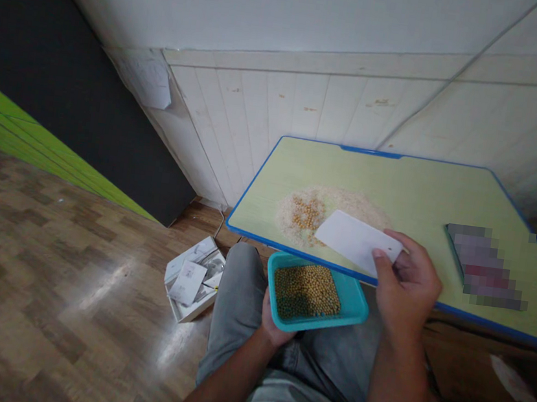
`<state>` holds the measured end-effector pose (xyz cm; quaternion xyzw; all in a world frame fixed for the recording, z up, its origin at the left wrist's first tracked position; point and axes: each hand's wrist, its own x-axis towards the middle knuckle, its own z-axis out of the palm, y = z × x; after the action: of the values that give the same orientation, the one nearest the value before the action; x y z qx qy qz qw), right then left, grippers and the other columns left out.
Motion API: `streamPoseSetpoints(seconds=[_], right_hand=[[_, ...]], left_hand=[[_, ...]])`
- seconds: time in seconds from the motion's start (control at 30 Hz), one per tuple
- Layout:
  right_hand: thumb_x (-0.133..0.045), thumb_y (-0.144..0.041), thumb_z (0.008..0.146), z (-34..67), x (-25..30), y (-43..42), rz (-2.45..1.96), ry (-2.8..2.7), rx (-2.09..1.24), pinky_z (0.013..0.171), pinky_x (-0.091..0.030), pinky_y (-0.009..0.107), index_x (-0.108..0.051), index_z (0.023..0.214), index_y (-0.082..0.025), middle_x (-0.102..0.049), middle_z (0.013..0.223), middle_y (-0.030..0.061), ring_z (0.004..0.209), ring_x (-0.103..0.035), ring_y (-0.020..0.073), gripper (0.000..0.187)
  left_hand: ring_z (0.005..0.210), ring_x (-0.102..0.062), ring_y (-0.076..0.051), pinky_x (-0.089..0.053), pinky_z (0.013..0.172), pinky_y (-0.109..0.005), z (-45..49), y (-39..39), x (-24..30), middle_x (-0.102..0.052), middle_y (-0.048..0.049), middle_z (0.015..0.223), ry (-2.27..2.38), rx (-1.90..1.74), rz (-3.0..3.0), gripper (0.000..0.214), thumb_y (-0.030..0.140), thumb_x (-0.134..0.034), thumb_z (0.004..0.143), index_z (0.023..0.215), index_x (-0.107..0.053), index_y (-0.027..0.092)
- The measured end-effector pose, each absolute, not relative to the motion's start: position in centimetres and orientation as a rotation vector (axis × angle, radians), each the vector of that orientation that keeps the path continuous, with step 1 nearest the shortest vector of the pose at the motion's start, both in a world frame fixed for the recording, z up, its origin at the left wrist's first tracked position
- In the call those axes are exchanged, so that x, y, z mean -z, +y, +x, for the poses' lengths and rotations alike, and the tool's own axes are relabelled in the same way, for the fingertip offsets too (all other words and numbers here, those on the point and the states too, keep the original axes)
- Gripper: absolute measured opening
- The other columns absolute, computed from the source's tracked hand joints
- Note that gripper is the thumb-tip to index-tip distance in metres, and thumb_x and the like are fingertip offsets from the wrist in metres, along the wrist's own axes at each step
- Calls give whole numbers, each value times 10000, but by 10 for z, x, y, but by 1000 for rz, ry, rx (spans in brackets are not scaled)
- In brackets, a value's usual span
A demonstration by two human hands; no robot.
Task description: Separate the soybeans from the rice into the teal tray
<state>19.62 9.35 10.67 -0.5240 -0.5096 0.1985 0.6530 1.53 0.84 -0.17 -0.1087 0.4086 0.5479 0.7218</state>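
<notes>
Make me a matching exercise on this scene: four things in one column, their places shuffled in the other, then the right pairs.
Things:
1. White scraper
2. Turquoise tub
3. Open white box
4. Pale grains

Places:
A. On the wooden floor
B. Spread on the tabletop
C. In the right hand
D. Held by the left hand, beans inside

Pairs: 1-C, 2-D, 3-A, 4-B
</notes>
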Motion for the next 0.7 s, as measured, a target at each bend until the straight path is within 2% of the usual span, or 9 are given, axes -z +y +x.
streamPoseSetpoints(seconds=[0.1,0.4,0.53,0.7], right_hand=[[-828,-327,891,196,-106,93,-1184,-1150,-440,697,-593,350,-819,1171,-218,-829,987,61,778,-734,212,301],[-842,-321,859,198,-105,94,-1186,-1130,-481,655,-547,325,-826,1160,-219,-843,961,59,770,-742,214,318],[-848,-332,856,199,-105,94,-1189,-1140,-510,600,-503,306,-836,1149,-215,-807,833,34,681,-691,193,316],[-848,-328,854,199,-104,94,-1183,-1130,-516,628,-528,313,-832,1155,-225,-819,869,37,716,-715,201,318]], left_hand=[[1453,-729,-331,-444,1370,-576,15,7,4,-932,-92,1168,878,-1215,-254,435,403,-465,1075,1036,-870,249],[1472,-709,-352,-409,1384,-602,14,6,6,-928,-91,1168,861,-1221,-223,383,434,-533,1052,1038,-871,255],[1516,-670,-376,-383,1395,-604,15,5,4,-919,-72,1232,840,-1247,-145,339,478,-629,1019,1095,-874,255],[1498,-689,-352,-403,1383,-606,14,7,14,-914,-120,1235,831,-1236,-218,379,427,-538,1047,1050,-871,246]])
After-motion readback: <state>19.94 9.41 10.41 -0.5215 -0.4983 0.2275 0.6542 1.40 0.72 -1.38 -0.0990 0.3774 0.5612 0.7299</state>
